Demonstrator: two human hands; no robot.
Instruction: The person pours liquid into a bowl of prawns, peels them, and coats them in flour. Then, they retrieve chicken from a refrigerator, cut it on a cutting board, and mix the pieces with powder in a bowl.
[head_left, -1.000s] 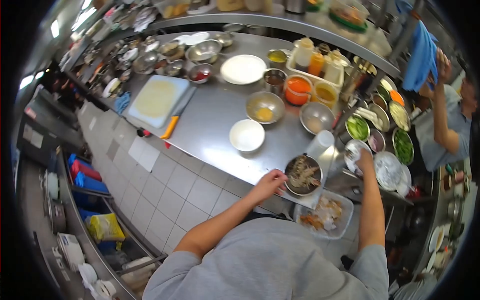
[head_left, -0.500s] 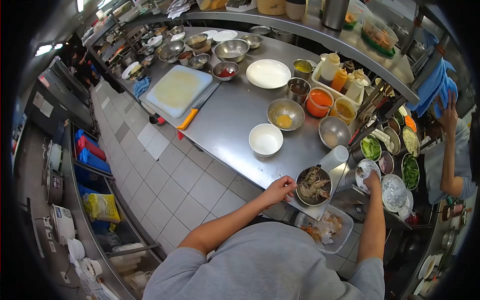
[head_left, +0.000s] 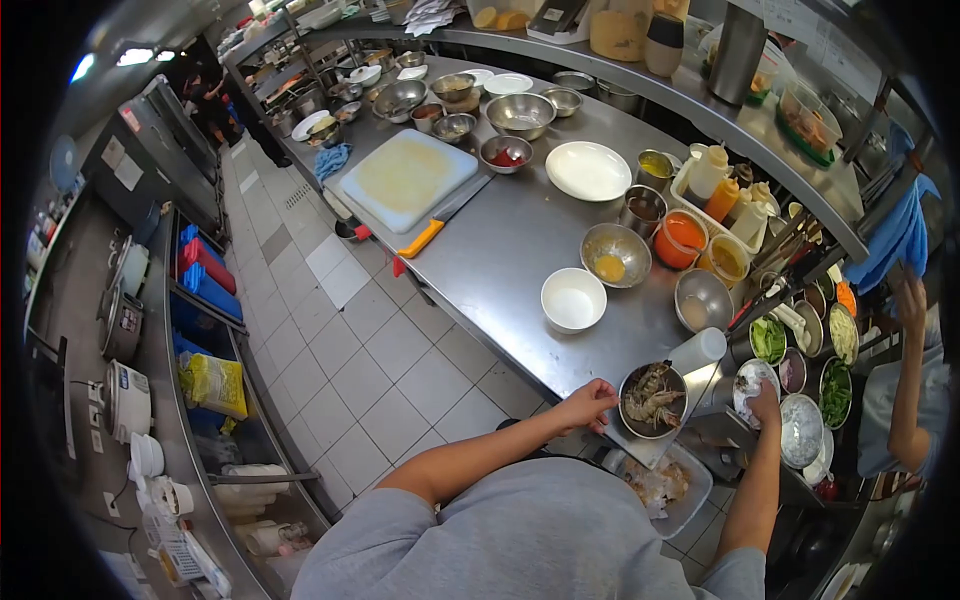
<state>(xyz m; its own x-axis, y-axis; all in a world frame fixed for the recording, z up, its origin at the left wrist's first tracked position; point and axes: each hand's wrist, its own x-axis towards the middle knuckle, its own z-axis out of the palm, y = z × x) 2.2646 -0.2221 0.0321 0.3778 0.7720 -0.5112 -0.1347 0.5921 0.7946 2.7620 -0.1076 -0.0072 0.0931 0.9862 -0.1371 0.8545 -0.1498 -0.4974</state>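
My left hand [head_left: 592, 405] is just left of a metal bowl of prawns [head_left: 652, 400] at the counter's near corner. Its fingers are curled together, and what they hold, if anything, is too small to make out. At the right, my right hand [head_left: 765, 403] reaches into a small bowl with white powder [head_left: 751, 385], its fingertips hidden there. Beside it stands a larger bowl dusted with white powder [head_left: 801, 430]. A white bowl [head_left: 573, 300] and a metal bowl with egg yolk [head_left: 614, 256] stand farther back on the counter.
A cutting board [head_left: 410, 178] lies on the steel counter near an orange-handled knife [head_left: 422, 239]. Sauce bottles [head_left: 722, 200] stand below a shelf. Under the corner sits a plastic tub of scraps [head_left: 690, 495]. A co-worker's arm [head_left: 908, 370] is raised at the far right.
The view has turned, so the counter and its contents appear farther right and slightly lower. Both my hands remain at the same bowls.
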